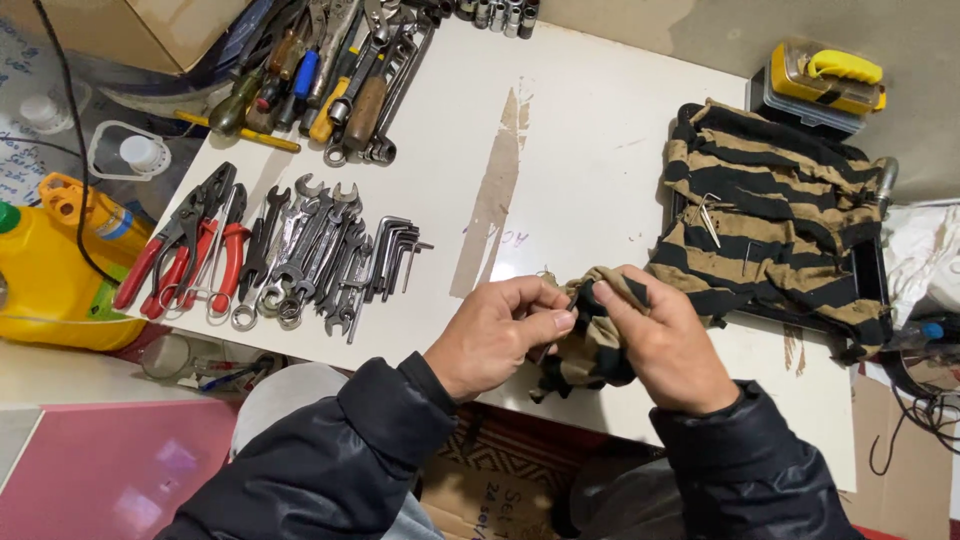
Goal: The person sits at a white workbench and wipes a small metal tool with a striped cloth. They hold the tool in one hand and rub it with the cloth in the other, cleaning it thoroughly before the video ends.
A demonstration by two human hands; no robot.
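Note:
My left hand (500, 335) and my right hand (665, 345) meet over the near edge of a white board (590, 150). Both pinch a bunched end of a tan and black striped cloth (775, 215). My right hand wraps the cloth, and my left fingers press against it from the left. Whatever lies inside the bunch is hidden. The rest of the cloth spreads over a dark tray at the right. Both my sleeves are black.
Spanners (310, 255), hex keys (393, 255) and red-handled pliers (185, 250) lie in rows at the left. Screwdrivers and wrenches (330, 80) pile at the top left. A yellow jug (50, 265) stands at the far left, a yellow-handled case (825, 80) at the top right.

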